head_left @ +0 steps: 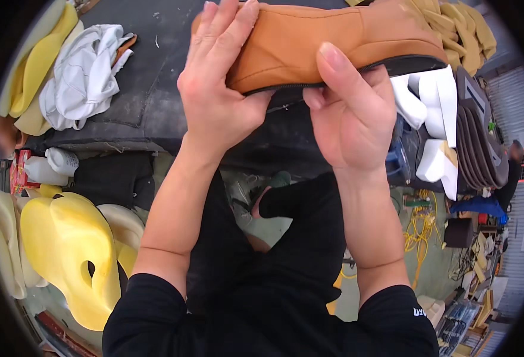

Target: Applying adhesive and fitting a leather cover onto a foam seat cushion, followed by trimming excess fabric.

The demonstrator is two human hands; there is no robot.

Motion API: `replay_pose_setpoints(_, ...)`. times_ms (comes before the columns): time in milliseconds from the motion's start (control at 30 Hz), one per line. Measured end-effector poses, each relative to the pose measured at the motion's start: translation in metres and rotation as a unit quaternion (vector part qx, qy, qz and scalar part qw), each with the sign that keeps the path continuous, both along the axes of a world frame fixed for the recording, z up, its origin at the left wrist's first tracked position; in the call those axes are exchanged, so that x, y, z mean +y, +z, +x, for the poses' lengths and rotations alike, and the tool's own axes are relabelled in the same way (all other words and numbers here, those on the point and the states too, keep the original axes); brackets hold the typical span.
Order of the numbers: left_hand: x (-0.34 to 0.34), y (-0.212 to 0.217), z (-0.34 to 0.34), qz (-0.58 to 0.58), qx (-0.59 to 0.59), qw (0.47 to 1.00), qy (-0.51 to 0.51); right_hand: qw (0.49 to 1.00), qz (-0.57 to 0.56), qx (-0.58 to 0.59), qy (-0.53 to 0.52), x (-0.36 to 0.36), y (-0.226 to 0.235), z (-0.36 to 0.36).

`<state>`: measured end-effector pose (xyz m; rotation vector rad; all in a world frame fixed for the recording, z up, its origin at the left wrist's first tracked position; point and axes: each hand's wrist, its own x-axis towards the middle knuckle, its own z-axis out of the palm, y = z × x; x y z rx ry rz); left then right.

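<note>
Holding long, black-edged brown leather piece (309, 30) two-handed over black-covered table (149, 65). See crumpled white cloth (83, 77) at left. Clasping piece's left end with left hand (217, 95), fingers across face. Gripping lower edge with right hand (357, 113), thumb on front. See white moulded blocks (436, 107) at right.

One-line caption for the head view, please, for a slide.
Left hand and right hand hold a brown piece above a black worktop, with crumpled white cloth to the left.

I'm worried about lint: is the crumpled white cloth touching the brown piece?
Apart. In the head view, black work surface shows between the white cloth and the brown piece.
</note>
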<state>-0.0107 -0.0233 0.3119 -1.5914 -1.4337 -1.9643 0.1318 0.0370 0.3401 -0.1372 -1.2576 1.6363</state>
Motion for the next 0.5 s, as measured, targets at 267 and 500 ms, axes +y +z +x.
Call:
replay_pose_setpoints(267,0.031,-0.052,0.003,0.053,0.123,0.973,0.185,0.988,0.076,-0.076,-0.111,-0.018,0.0,-0.013)
replay_pose_setpoints(500,0.017,-0.043,-0.019,0.096,0.114,0.984,0.102,0.994,0.019,-0.104,-0.037,-0.025,0.007,-0.01)
